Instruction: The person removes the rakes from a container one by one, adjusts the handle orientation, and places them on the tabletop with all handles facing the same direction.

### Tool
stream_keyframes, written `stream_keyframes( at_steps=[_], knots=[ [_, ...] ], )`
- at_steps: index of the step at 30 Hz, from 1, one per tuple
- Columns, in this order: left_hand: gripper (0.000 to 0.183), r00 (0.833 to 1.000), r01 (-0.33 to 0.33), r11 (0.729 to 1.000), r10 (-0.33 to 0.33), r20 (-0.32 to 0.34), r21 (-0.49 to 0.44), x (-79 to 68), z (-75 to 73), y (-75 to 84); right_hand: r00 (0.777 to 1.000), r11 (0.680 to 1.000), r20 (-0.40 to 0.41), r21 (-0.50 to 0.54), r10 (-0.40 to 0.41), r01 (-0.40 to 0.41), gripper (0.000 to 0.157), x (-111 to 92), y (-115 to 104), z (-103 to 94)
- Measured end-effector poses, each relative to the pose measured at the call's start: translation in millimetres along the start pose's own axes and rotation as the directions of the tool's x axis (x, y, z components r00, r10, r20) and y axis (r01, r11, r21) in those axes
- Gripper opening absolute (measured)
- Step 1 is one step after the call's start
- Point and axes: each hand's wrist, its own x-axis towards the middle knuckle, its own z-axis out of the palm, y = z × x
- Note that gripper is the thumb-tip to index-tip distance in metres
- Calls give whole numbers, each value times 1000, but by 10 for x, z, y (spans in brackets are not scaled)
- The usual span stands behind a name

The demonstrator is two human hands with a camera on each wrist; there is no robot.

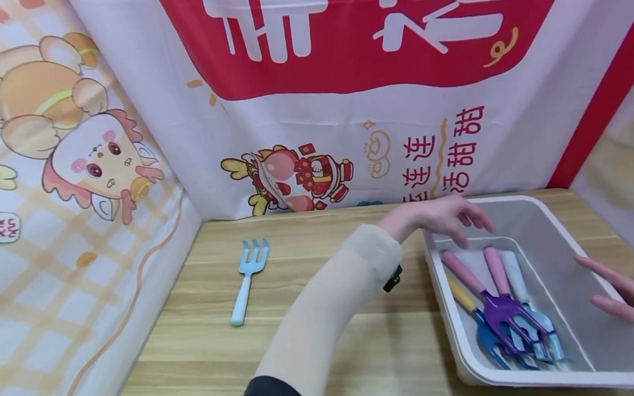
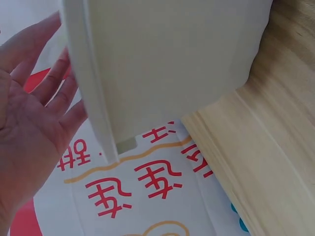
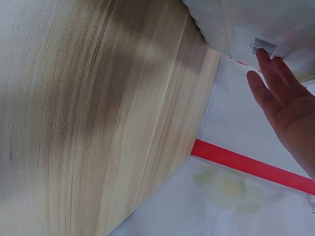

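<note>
My left hand point(image 1: 452, 218) hovers over the far left corner of a grey plastic bin point(image 1: 446, 323), fingers loosely bent and holding nothing. In the left wrist view the left hand point(image 2: 34, 123) shows its palm beside the bin's rim point(image 2: 93, 98). At the bin's right side is my right hand point(image 1: 631, 304), its fingers extended over the rim. The right wrist view puts the right hand's fingers point(image 3: 275, 81) by the outer wall with a barcode label point(image 3: 264, 45). Inside the bin lie a purple hand fork point(image 1: 508, 313) with a pink handle, a yellow-handled blue tool point(image 1: 464, 295) and a pale blue tool point(image 1: 517, 277).
A light blue hand fork point(image 1: 246, 282) lies on the left part of the wooden table point(image 1: 207, 365). Printed cloth point(image 1: 302, 121) hangs behind the table, and more patterned cloth point(image 1: 84, 264) borders its left side.
</note>
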Motion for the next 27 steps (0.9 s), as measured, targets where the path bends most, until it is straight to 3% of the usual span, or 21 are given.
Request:
stream_keyframes(
  at_steps=[6, 12, 17, 20, 23, 27],
  knots=[
    [47, 999, -18, 1000, 17, 45, 19, 104, 67, -34, 996, 997, -56, -2, -75, 75, 74, -7, 0, 30],
    [44, 995, 46, 999, -47, 82, 19, 249, 189, -37, 996, 996, -56, 37, -73, 75, 73, -14, -13, 48],
    [42, 991, 53, 999, -54, 121, 7, 348, 279, -61, 991, 992, -79, 51, -108, 112, 72, -34, -23, 80],
    [42, 990, 54, 998, -55, 127, 15, 380, 311, -93, 995, 996, -53, 32, -83, 84, 73, -33, -60, 63],
    [42, 984, 117, 992, -122, 131, 46, 408, 322, -107, 999, 999, -25, 8, -45, 45, 74, -27, -94, 31],
    [44, 958, 224, 970, -236, 160, 93, 457, 343, -81, 999, 999, -22, 17, -35, 36, 74, -35, -95, 18]
  ],
)
